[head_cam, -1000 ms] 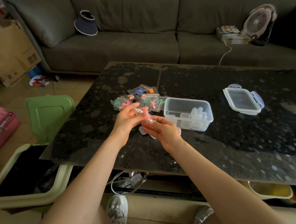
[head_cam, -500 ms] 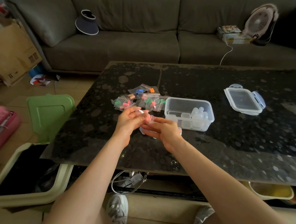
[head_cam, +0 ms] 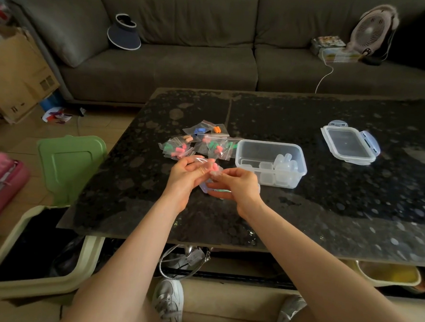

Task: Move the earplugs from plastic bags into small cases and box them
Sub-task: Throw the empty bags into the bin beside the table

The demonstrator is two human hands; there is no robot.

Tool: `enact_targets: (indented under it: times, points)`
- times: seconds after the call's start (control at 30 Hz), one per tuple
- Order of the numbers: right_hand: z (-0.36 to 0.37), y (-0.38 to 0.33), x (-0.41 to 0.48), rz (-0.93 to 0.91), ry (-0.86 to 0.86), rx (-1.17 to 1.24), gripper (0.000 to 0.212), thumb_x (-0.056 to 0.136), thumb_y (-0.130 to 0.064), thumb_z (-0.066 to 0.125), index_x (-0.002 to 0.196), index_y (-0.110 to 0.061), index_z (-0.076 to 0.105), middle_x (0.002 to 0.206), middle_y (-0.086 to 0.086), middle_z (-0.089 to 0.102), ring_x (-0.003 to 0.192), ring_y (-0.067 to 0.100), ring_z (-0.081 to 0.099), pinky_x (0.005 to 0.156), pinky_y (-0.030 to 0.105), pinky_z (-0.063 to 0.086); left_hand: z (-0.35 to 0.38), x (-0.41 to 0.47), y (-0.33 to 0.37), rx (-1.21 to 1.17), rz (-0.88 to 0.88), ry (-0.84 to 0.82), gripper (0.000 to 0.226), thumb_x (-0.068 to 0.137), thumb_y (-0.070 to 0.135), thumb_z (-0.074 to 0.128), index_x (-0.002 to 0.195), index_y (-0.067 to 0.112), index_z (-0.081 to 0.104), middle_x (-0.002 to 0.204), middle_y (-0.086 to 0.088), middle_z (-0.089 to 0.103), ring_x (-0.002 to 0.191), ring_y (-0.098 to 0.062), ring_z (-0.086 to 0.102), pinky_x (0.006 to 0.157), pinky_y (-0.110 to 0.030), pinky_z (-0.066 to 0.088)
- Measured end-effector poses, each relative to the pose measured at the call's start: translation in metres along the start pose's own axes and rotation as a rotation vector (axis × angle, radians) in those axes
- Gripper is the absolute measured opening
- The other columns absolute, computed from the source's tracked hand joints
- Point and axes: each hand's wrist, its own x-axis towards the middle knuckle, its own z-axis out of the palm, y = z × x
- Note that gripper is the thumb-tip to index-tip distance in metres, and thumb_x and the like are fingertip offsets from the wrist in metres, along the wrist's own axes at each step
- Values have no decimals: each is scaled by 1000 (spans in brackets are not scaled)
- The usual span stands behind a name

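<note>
Pinching with left grip and right grip together one small clear bag with pink earplug inside, just above tabletop toward its left edge, beside clear box of small cases, pile of filled bags just behind, box lid well apart toward right edge.

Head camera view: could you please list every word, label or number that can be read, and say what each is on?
No text is legible anywhere.
Cardboard box: dark printed marks, too blurred to read.
Packages on the sofa beside the fan: colourful print, too small to read.
Plastic bag pinched by the left hand and right hand, storage box, lid: no print visible.
</note>
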Motion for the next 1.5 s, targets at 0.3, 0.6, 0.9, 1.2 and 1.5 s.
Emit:
enact_targets:
  times: [0.3,0.6,0.9,1.2,1.5]
  points:
    - [1,-1,1,-47,22,-100,22,83,-15,74,100,-3,68,89,14,72,74,22,73,69,40,61,-1,-3,4,-36,-8,5,80,55,37,76,127,8,53,120,-8,65,101,-19,68,90,-33,54]
    - [2,-3,0,-98,31,-145,25,78,-22,77,91,-3,69,85,12,72,73,20,72,66,37,61,-2,1,1,-69,-26,-7,33,86,16,63,116,4,60,108,-9,71,95,-17,70,85,-29,55]
    - [0,-6,4,-76,53,-175,18,79,-13,77,82,-6,62,82,10,68,74,18,71,70,39,61,-6,3,2,-110,-7,14,42,85,20,65,122,3,57,107,-10,71,97,-20,70,90,-32,53]
    - [-4,-7,7,-93,114,-182,25,78,-16,79,71,-10,55,76,8,72,66,16,72,68,32,60,-9,10,-1,-98,-15,136,35,85,22,68,117,10,62,108,-6,70,98,-16,68,80,-26,56]
    - [-8,-15,2,-79,18,-84,24,79,7,72,92,-5,55,78,11,70,62,15,71,56,24,56,-29,41,-36,-134,-238,358,58,78,-2,72,130,1,47,122,-18,60,108,-25,62,72,-24,53]
